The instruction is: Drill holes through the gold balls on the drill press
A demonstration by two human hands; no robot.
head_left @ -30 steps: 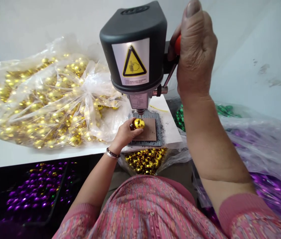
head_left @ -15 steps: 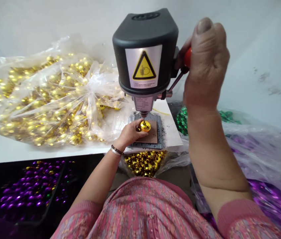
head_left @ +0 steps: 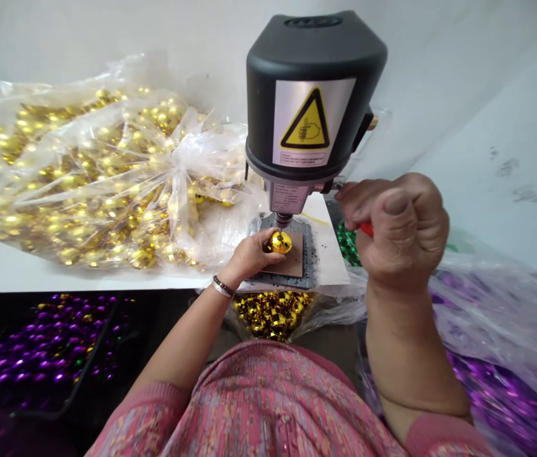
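Left hand (head_left: 248, 258): fingers and thumb curl around a shiny gold faceted ball (head_left: 280, 242), pinching it from the side; a dark beaded bracelet (head_left: 222, 287) circles the wrist.

Right hand (head_left: 399, 231): closed in a tight fist around a red-handled lever (head_left: 366, 228), at the right side of the machine.

Ball: held directly under a thin drill bit (head_left: 279, 232), whose tip meets its top, just above a brown square pad (head_left: 292, 259).

Machine: a black-capped benchtop drill press (head_left: 316, 95) with a yellow triangular warning label (head_left: 305, 120); its grey metal base plate (head_left: 309, 254) sits near the front edge of a white table (head_left: 332, 268).

Table: a bulging clear plastic bag of gold balls (head_left: 101, 171) fills the left side, touching the base plate's corner.

Below the front edge: an open bag of loose gold balls (head_left: 272, 314); to the left, a black tray of purple beads (head_left: 44, 343); to the right, a clear bag of purple balls (head_left: 501, 355); green balls (head_left: 348, 246) lie beyond it.
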